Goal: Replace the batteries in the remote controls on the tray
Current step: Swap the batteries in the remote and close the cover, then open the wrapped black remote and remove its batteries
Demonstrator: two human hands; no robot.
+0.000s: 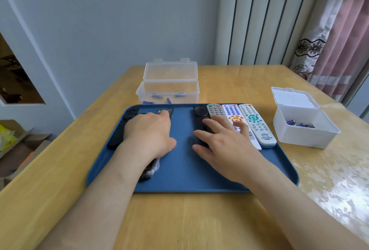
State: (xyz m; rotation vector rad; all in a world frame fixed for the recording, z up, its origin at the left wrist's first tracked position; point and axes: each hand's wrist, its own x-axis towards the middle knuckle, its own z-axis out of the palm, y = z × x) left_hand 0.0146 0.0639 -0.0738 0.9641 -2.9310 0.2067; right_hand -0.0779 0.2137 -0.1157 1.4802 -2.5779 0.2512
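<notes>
on my feed: a person's two bare hands work over a blue rectangular plastic tray (pixel 179 179) set on a pale wooden table (pixel 179 219). the left hand (pixel 148 131) lies along a slim black remote control (pixel 169 112) in the tray's left half, gripping it with fingers bent down over its far end and thumb tucked at its right edge. the remote's near end pokes out below the wrist. a second black remote (pixel 119 131) lies just beside that hand, along the tray's left rim.

the right hand (pixel 225 145) is spread flat, fingers straight and apart, over a row of four remotes in the tray's far right corner. its fingertips cover a black remote with a round pad (pixel 200 111) and a grey remote (pixel 215 110). the little finger crosses a white remote with blue and orange buttons (pixel 232 112). a white remote with teal buttons (pixel 256 125) lies just right of the fingers; i cannot tell whether they touch it.

behind the tray's far edge stands a clear plastic box (pixel 169 88), lid up, with a few blue batteries (pixel 157 96) inside. right of the tray sits a white plastic box (pixel 299 137), lid open, holding more blue cells (pixel 297 123).
</notes>
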